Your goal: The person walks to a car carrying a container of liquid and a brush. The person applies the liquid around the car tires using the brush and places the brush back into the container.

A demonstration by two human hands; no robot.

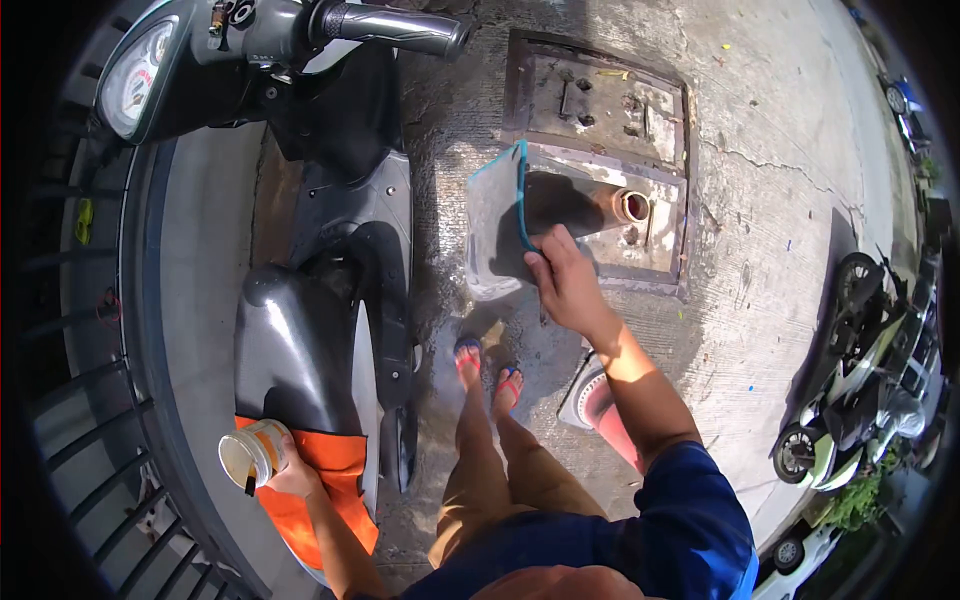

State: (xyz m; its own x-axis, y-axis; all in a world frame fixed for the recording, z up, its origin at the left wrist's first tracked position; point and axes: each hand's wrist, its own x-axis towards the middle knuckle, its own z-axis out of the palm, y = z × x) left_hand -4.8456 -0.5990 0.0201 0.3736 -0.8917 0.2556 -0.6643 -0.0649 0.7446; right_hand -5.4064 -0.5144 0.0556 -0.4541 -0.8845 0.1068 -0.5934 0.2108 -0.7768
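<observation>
My left hand (291, 472) is wrapped round an open tub (262, 447) with a white and yellow outside and a pale inside. A short dark strip shows at the tub's rim; I cannot tell what it is. Below the tub, an orange cloth (335, 470) drapes over the rear of the black scooter seat (290, 345). My right hand (568, 275), held out ahead over the ground, pinches the edge of a clear plastic sheet-like piece (494, 225) with a teal border. Its full shape is hard to make out.
The scooter's handlebar (390, 27) juts out at the top left, beside a dark metal fence (150, 330). A round-mouthed brownish pipe or pot (632, 207) stands on a framed concrete cover (600, 165). A red cone (605, 410) stands near my feet. Parked motorcycles (860, 370) line the right.
</observation>
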